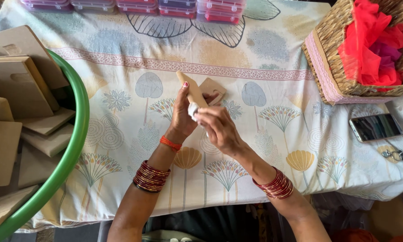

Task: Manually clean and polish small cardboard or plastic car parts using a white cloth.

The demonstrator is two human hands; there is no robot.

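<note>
My left hand [181, 115] grips a small flat wooden piece [193, 89] held on edge above the printed tablecloth. My right hand [217, 127] presses a small white wad [193, 110] against the lower part of that piece. A second small wooden piece [214, 87] lies on the cloth just behind it. Both wrists wear stacks of red bangles.
A green tub [76, 139] at the left holds several wooden boards. A woven basket [333, 49] with red and purple cloth stands at the back right. A phone [375, 127] and keys [396, 155] lie at the right. Plastic boxes [179, 8] line the far edge.
</note>
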